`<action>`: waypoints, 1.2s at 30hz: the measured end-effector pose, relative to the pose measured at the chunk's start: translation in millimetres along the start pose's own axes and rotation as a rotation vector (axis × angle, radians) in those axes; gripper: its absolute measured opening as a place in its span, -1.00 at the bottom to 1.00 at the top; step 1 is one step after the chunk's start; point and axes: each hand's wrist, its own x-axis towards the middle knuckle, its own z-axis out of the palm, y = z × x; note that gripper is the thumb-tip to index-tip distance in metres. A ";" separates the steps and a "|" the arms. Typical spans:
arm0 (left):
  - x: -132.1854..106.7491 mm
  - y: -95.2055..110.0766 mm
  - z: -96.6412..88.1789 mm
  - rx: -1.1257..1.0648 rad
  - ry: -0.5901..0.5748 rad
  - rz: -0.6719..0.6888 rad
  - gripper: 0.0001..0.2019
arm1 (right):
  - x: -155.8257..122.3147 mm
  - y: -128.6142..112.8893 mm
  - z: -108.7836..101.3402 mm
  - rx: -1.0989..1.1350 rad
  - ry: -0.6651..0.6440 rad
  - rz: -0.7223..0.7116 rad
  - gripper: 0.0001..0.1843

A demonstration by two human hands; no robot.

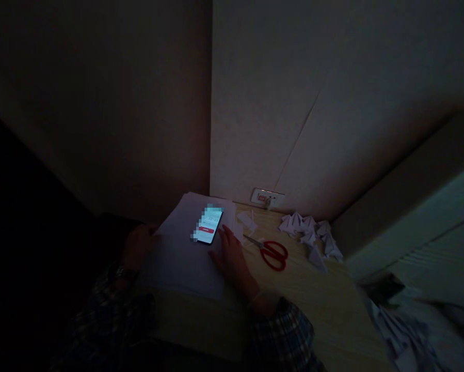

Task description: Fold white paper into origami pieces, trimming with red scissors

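Note:
A stack of white paper sheets [177, 268] lies on the wooden table, with a lit smartphone [210, 227] on top, part of its screen blurred out. My right hand [232, 256] rests on the stack's right side, fingers apart, close to the phone's lower right edge. At the left edge of the paper is my left hand [139, 244], dim, its fingers loosely extended against the sheets and holding nothing visible. Red-handled scissors [272, 253] lie to the right of my right hand, blades pointing toward the stack. Small paper scraps [248, 221] are beside their tips.
Several folded paper pieces [305, 227] sit at the table's back right, by the wall. A wall socket [268, 198] with a cord is just above the table's rear edge. Beyond the right table edge [365, 305] lies rumpled fabric [405, 330]. The room is dark.

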 end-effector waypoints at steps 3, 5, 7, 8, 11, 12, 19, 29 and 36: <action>3.9 -2.5 0.8 0.011 -0.008 -0.018 -0.81 | -0.2 1.9 1.2 0.018 0.016 -0.007 -0.36; 5.2 -2.2 0.1 0.019 -0.011 -0.036 -0.79 | -0.1 2.3 1.3 0.027 0.022 -0.006 -0.36; 5.2 -0.3 -2.2 0.028 -0.019 -0.045 -0.81 | 0.1 2.2 1.4 0.029 0.020 0.004 -0.37; 4.9 1.0 -3.8 0.032 -0.022 -0.047 -0.84 | 0.2 2.1 1.5 0.027 0.020 0.007 -0.37; 3.2 4.6 -8.5 0.034 -0.016 -0.054 -0.86 | 0.5 1.7 1.7 0.017 0.015 -0.003 -0.40; 2.6 5.5 -9.7 0.034 -0.006 -0.058 -0.85 | 0.5 1.7 1.8 0.011 0.011 -0.005 -0.41; -1.6 9.1 -15.0 0.064 0.035 -0.043 -0.80 | -0.5 3.7 3.4 -0.016 -0.011 -0.018 -0.41; -4.2 21.6 -27.6 0.066 0.005 0.019 -0.81 | -0.4 5.7 6.6 -0.011 0.013 -0.012 -0.43; -12.6 38.8 -35.5 0.029 0.043 0.054 -0.80 | -0.6 4.3 5.8 0.039 0.068 0.002 -0.46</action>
